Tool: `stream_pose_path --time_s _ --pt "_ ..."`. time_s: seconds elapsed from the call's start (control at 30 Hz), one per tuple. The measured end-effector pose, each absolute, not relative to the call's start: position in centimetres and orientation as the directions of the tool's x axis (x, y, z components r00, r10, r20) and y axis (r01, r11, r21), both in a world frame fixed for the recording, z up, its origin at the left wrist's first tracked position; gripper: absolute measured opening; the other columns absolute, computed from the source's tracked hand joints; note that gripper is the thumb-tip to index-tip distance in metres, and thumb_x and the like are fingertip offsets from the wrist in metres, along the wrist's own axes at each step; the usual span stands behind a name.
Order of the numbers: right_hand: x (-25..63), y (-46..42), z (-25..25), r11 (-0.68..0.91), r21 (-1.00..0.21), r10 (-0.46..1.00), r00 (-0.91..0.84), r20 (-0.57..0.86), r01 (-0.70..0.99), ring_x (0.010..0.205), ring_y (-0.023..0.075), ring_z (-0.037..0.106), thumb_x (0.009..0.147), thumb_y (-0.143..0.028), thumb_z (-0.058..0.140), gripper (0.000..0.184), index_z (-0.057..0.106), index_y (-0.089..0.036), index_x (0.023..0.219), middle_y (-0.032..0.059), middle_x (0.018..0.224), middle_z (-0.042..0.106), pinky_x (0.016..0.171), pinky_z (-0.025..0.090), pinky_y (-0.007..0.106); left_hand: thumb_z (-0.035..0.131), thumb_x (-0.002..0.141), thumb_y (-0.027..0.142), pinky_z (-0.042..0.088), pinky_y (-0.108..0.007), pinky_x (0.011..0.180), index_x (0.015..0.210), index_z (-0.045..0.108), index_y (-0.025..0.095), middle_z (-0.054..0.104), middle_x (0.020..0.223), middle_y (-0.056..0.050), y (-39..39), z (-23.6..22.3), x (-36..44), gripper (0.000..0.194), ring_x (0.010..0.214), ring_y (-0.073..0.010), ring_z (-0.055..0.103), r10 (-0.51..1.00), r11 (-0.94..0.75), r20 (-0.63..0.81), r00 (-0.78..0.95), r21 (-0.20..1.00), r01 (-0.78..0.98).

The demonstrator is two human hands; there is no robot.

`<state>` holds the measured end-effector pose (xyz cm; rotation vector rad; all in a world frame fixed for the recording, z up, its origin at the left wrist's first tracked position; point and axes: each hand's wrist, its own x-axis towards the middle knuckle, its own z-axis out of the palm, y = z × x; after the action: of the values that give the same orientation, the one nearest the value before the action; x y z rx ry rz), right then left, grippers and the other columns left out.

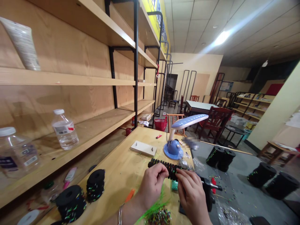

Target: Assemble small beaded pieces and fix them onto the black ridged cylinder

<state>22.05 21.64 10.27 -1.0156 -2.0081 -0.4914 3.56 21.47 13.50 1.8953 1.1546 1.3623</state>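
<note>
A row of black discs (161, 162), packed side by side with small coloured specks on it, lies crosswise in front of me. At its near edge, my left hand (152, 184) has thumb and forefinger pinched together; whatever is between them is too small to make out. My right hand (192, 192) is closed with its fingertips on the right part of the row, beside a dark clamp-like holder (207, 189) with a metal rod. Below the hands lie bright green strands (156, 207) and a heap of colourful beads or pin heads (159, 217).
A blue desk lamp (173, 150) stands beyond the hands, near a pale board (143, 148) with two pegs. Black spools (71, 203) stand at left, more black spools (215, 155) at right. An orange-handled tool (129, 195) lies nearby. Wooden shelves (93, 122) line the left side.
</note>
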Motion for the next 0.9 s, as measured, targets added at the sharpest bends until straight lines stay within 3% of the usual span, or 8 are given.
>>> stream_pose_path --time_s 0.17,0.43,0.57,0.67,0.77,0.9 --pt "22.0 21.0 9.4 0.59 0.011 0.475 -0.358 0.804 0.807 0.109 0.0269 0.06 0.087 -0.015 0.052 0.02 0.064 -0.021 0.102 0.0085 0.116 0.07 0.09 0.047 0.045 0.049 0.09 0.025 0.036 -0.022 0.057 0.072 0.056 0.018 0.054 0.065 0.001 20.9 12.8 3.6 0.02 0.061 -0.0132 0.048 0.89 -0.449 0.451 0.067 0.842 0.299" --pt "22.1 20.9 9.0 0.602 0.028 0.447 -0.367 0.816 0.798 0.108 0.0276 0.06 0.087 -0.015 0.053 0.02 0.063 -0.021 0.103 0.009 0.118 0.069 0.091 0.046 0.046 0.046 0.092 0.037 0.032 -0.02 0.048 0.078 0.054 0.019 0.044 0.054 0.006 20.6 13.4 2.3 0.024 0.048 -0.0108 0.042 0.933 -0.339 0.357 -0.043 0.914 0.223" --pt "21.9 20.4 8.6 0.585 0.023 0.428 -0.332 0.84 0.811 0.104 0.0293 0.061 0.085 -0.015 0.056 0.027 0.062 -0.022 0.11 0.0076 0.115 0.071 0.088 0.045 0.046 0.05 0.09 0.034 0.033 -0.021 0.049 0.077 0.058 0.018 0.054 0.059 0.002 19.3 12.6 2.2 0.022 0.051 -0.0118 0.048 0.941 -0.326 0.339 0.003 0.903 0.28" --pt "21.6 19.8 8.4 0.588 -0.007 0.436 -0.309 0.845 0.809 0.097 0.028 0.063 0.084 -0.015 0.057 0.031 0.061 -0.022 0.114 0.0068 0.11 0.073 0.084 0.045 0.044 0.054 0.086 0.036 0.034 -0.022 0.048 0.089 0.061 0.016 0.056 0.052 0.002 18.7 11.1 3.3 0.021 0.047 -0.0131 0.051 0.978 -0.211 0.205 0.049 0.935 0.284" --pt "21.5 19.7 8.5 0.597 -0.044 0.461 -0.298 0.836 0.801 0.097 0.0275 0.063 0.084 -0.014 0.056 0.032 0.061 -0.022 0.114 0.0068 0.11 0.073 0.084 0.046 0.043 0.059 0.081 0.045 0.03 -0.022 0.041 0.101 0.059 0.013 0.055 0.047 0.004 19.1 9.7 4.9 0.038 0.037 -0.0116 0.046 0.998 -0.031 0.022 0.055 0.985 0.172" --pt "21.9 20.7 9.3 0.589 -0.077 0.467 -0.262 0.845 0.804 0.098 0.0272 0.063 0.086 -0.016 0.053 0.028 0.062 -0.023 0.112 0.0072 0.109 0.073 0.084 0.046 0.043 0.06 0.072 0.063 0.02 -0.02 0.033 0.085 0.057 0.014 0.057 0.048 0.003 20.4 8.7 6.6 0.051 0.029 -0.0063 0.037 0.973 0.192 -0.171 0.157 0.973 -0.128"
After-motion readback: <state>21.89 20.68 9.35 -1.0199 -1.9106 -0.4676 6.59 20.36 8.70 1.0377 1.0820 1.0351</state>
